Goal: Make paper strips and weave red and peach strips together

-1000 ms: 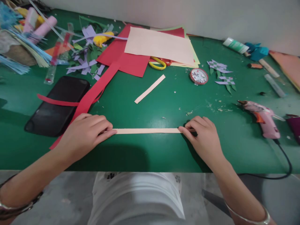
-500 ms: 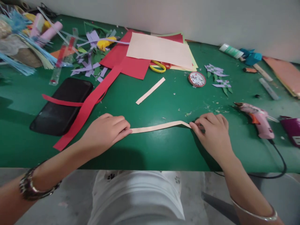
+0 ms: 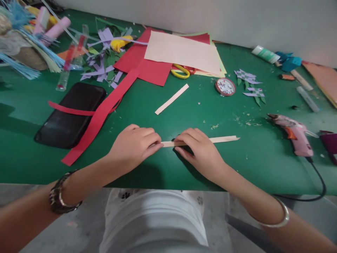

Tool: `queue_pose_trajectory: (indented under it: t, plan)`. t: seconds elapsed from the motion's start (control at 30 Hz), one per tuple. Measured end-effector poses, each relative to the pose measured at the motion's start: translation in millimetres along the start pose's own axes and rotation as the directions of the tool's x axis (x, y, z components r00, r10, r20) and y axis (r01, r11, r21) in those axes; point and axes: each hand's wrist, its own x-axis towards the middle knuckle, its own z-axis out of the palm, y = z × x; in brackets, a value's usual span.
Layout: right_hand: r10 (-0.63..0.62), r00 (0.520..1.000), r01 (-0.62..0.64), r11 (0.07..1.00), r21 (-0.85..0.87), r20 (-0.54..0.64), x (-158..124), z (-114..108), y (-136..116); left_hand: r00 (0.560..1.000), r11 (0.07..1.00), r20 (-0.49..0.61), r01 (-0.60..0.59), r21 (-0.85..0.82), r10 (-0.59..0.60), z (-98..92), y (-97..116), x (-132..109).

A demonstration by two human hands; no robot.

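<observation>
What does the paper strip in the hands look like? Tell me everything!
The paper strip is long, narrow and pale peach, with a slanted right tip. It stretches roughly crosswise over the green table. The left hand pinches its left part, hiding that end; the right hand covers part of its middle.

1 left hand [image 3: 135, 142] and 1 right hand [image 3: 198, 149] make 2 hands. 1 held cream strip [image 3: 223, 139] and 1 loose cream strip [image 3: 172, 99] bring the cream strips to 2. There is 1 green table [image 3: 244, 160], 1 black flat device [image 3: 65, 126], 1 wide red strip [image 3: 102, 112], 1 large cream sheet [image 3: 181, 51], 1 pink glue gun [image 3: 300, 137], 1 dark cord [image 3: 319, 179], 1 round dish [image 3: 216, 85] and 1 green-and-white tube [image 3: 265, 54]. 1 upper woven piece [image 3: 246, 75] and 1 lower woven piece [image 3: 255, 92] total 2. 1 left pink roll [image 3: 42, 19] and 1 right pink roll [image 3: 56, 30] also total 2. The purple strips [image 3: 100, 72] are too tangled to count.
</observation>
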Motion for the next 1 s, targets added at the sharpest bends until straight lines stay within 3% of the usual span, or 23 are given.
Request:
queue_pose_trajectory:
  t: [0.13,0.37,0.73,1.0]
  plan:
    - [0.035,0.999,-0.035,0.999,-0.003,-0.002,8,6,1,0.999,0.997,-0.039,0.024,0.069,-0.021,0.1,0,-1]
    - [0.043,0.999,-0.045,0.996,-0.077,-0.018,12,9,1,1.0,0.991,0.016,-0.002,0.136,0.0,-2.1,-2,-2]
    - [0.054,0.998,-0.06,0.985,-0.159,-0.037,15,10,0,0.99,0.983,0.087,0.101,0.15,-0.115,-5.6,-2,0]
    - [0.073,0.997,-0.074,0.985,-0.153,-0.01,16,10,-1,0.994,0.956,0.005,0.1,0.276,-0.105,-10.2,-13,-22]
